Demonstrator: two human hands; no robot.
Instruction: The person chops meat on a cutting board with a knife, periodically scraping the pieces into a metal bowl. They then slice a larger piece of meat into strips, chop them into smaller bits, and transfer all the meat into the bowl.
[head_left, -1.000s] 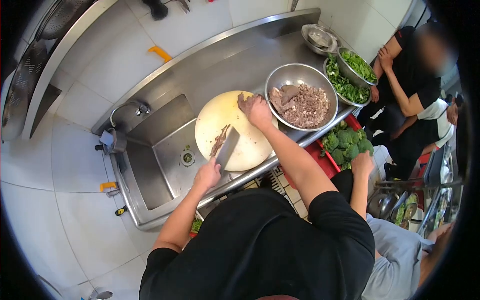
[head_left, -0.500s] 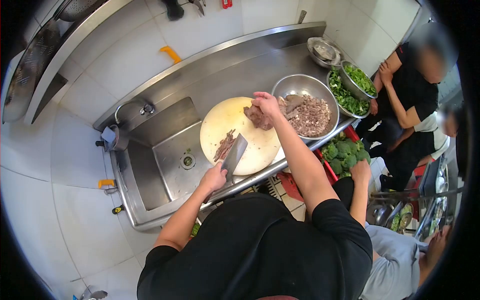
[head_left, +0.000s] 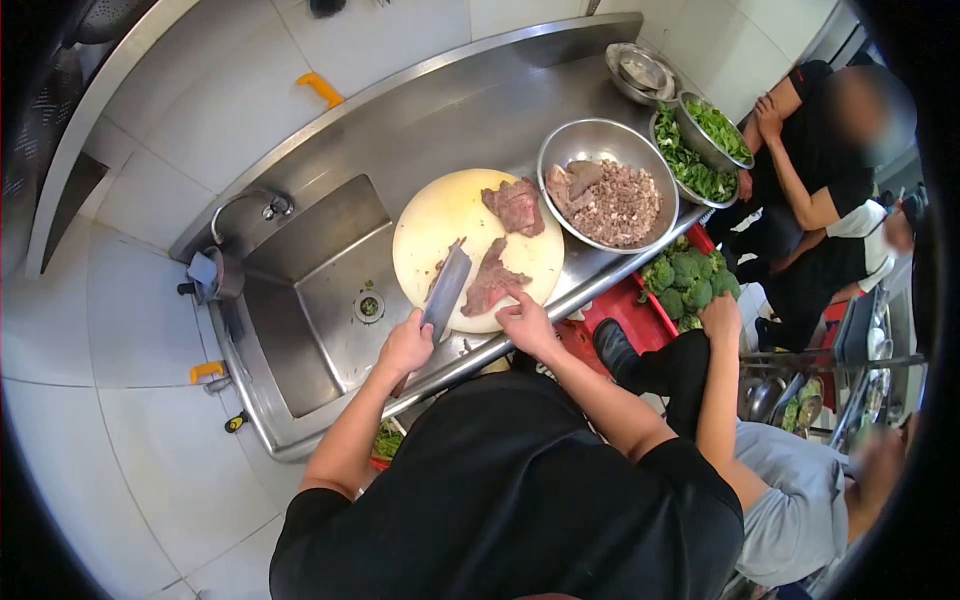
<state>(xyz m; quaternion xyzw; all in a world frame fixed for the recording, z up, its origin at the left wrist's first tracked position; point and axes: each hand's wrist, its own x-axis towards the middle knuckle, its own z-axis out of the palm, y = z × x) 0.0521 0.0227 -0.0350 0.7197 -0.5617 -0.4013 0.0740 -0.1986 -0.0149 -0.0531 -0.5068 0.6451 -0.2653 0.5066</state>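
My left hand (head_left: 407,345) is closed round the handle of a cleaver (head_left: 447,287), whose broad blade stands over the left part of a round, pale cutting board (head_left: 425,215). Small dark strips of meat are partly hidden behind the blade. Just right of the blade lies a flat slice of meat (head_left: 491,279), with my right hand (head_left: 526,324) pinching its near edge. Another folded piece of meat (head_left: 515,206) rests on the board's upper right. Beside the board, a steel bowl (head_left: 557,138) holds chopped meat (head_left: 622,205) and a larger chunk.
A steel sink (head_left: 300,330) with a faucet (head_left: 275,206) lies left. Bowls of leafy greens (head_left: 690,160) stand at the back right. A red crate (head_left: 650,318) holds broccoli (head_left: 690,278), where a seated person's hand reaches. Other people (head_left: 800,190) are at the right.
My right hand has left the upper meat piece and moved down to the near edge of the board, at a slice now lying beside the blade. The cleaver stays in my left hand.
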